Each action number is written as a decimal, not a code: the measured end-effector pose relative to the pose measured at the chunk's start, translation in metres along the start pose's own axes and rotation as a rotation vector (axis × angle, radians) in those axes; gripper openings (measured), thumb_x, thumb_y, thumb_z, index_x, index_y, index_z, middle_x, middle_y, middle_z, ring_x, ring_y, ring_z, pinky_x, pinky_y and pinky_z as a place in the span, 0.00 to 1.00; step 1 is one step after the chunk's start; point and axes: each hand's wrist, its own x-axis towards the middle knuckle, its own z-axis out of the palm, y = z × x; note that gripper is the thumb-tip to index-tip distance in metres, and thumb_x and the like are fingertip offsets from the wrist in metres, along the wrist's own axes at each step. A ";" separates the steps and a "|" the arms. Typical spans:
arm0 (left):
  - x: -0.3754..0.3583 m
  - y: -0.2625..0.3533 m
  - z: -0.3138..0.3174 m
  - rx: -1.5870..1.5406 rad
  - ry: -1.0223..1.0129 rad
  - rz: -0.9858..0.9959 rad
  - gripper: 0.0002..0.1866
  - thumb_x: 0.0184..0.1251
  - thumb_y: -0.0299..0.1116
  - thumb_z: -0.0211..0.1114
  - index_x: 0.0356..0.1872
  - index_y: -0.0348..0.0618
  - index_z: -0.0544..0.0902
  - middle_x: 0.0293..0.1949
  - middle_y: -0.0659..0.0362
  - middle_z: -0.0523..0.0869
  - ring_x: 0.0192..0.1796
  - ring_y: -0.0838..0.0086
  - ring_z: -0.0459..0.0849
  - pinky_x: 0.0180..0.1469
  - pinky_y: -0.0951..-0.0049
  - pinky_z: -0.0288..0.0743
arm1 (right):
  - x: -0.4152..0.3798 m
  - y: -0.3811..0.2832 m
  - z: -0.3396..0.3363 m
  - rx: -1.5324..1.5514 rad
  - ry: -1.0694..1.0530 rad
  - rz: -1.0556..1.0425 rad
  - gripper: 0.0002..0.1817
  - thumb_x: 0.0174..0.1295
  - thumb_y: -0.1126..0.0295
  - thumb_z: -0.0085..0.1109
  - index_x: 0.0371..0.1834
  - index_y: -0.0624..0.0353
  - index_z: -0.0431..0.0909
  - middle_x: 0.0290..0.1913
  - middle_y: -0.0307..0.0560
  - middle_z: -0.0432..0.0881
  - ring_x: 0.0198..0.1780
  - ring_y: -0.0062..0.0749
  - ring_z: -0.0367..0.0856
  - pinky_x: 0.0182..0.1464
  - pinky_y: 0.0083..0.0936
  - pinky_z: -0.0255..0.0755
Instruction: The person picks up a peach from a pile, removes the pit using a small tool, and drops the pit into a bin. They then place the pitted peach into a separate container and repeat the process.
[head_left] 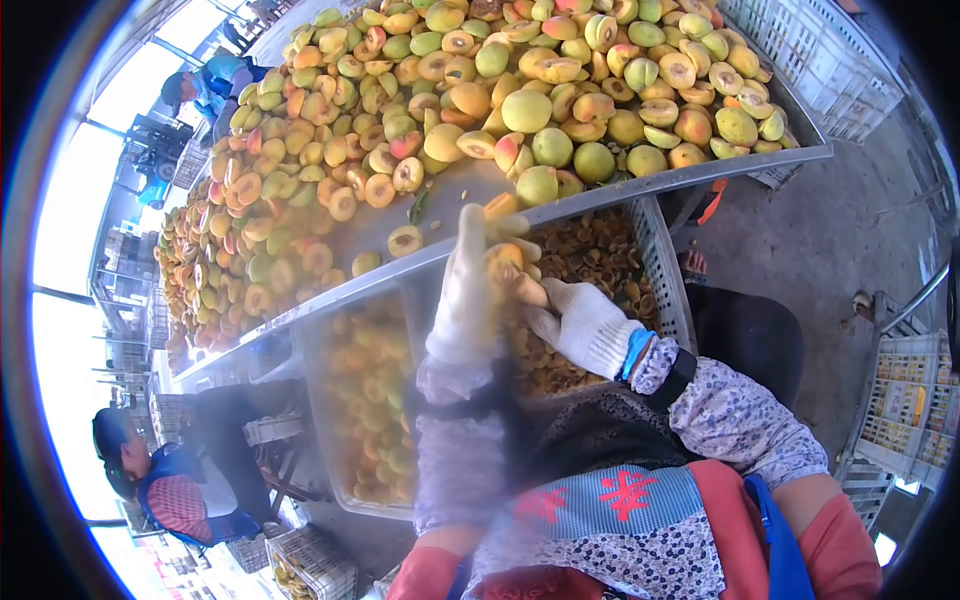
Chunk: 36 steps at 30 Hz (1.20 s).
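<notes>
My left hand [468, 285], in a white glove, is raised at the edge of the metal table with its fingers partly curled round a cut yellow peach [506, 258]. My right hand [588, 322], in a white knitted glove, is closed close beside that peach, its fingertips pointing at it. What the right fingers grip is too blurred to make out. Another orange piece of fruit [500, 206] shows behind the left fingers. Below both hands is a crate [665, 270] of brown peach stones. A blurred tub [320, 420] of peach halves stands left of it.
A metal table [560, 208] carries a large heap of peaches [420, 110], many halved. One co-worker [180, 485] sits at the lower left, another [215, 90] at the far left. White plastic crates [825, 70] stand at upper right, and more crates [910, 400] at right.
</notes>
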 end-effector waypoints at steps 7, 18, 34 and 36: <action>0.008 -0.014 0.024 0.099 0.308 0.436 0.28 0.77 0.57 0.51 0.55 0.38 0.77 0.38 0.51 0.84 0.33 0.68 0.84 0.30 0.70 0.82 | -0.002 -0.015 -0.006 0.801 -0.291 0.300 0.23 0.73 0.47 0.52 0.37 0.57 0.77 0.18 0.33 0.69 0.15 0.21 0.68 0.18 0.20 0.61; -0.002 -0.010 0.019 -0.053 0.237 0.399 0.27 0.76 0.56 0.54 0.51 0.38 0.78 0.44 0.54 0.83 0.44 0.69 0.84 0.47 0.67 0.82 | 0.003 -0.010 -0.008 0.642 -0.420 0.335 0.31 0.72 0.40 0.47 0.39 0.62 0.77 0.25 0.44 0.77 0.26 0.34 0.75 0.30 0.32 0.68; -0.007 0.003 0.000 0.176 0.110 0.141 0.24 0.73 0.51 0.60 0.40 0.33 0.82 0.27 0.54 0.83 0.26 0.70 0.82 0.28 0.72 0.77 | 0.002 -0.012 -0.012 0.246 -0.572 0.334 0.33 0.73 0.38 0.43 0.43 0.63 0.78 0.28 0.51 0.82 0.24 0.35 0.81 0.27 0.31 0.74; -0.008 -0.003 0.007 -0.032 0.159 0.145 0.24 0.73 0.51 0.60 0.38 0.33 0.82 0.27 0.54 0.83 0.25 0.70 0.82 0.27 0.73 0.77 | 0.000 -0.008 -0.009 0.693 -0.583 0.515 0.34 0.73 0.38 0.43 0.40 0.63 0.79 0.28 0.50 0.82 0.24 0.34 0.81 0.28 0.31 0.74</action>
